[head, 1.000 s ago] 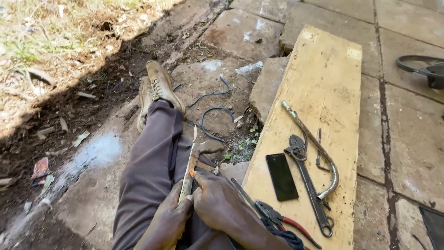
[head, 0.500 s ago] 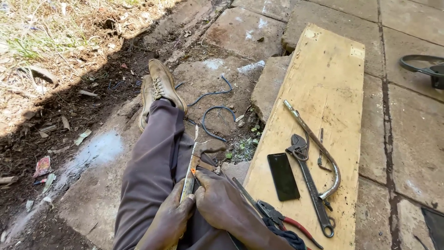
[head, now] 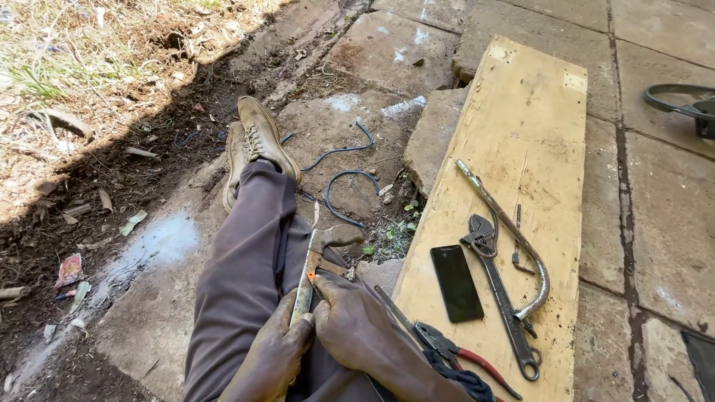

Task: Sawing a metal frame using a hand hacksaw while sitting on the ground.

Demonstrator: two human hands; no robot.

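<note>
Your left hand (head: 274,356) is closed around the lower end of the flat metal strip (head: 304,286) lying along your thigh; your right hand (head: 356,327) pinches it just above that grip. The strip's upper end projects unsupported beyond both grips, so uneven pressure could let it twist or slip, and its edge could cut your fingers (head: 322,286).

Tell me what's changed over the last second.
Very little. Both hands, left and right, keep their grip on the metal tool over the lap; it has barely shifted. Nothing was picked up or let go. Phone, wrench, bent bar and pliers stay put on the board.
</note>
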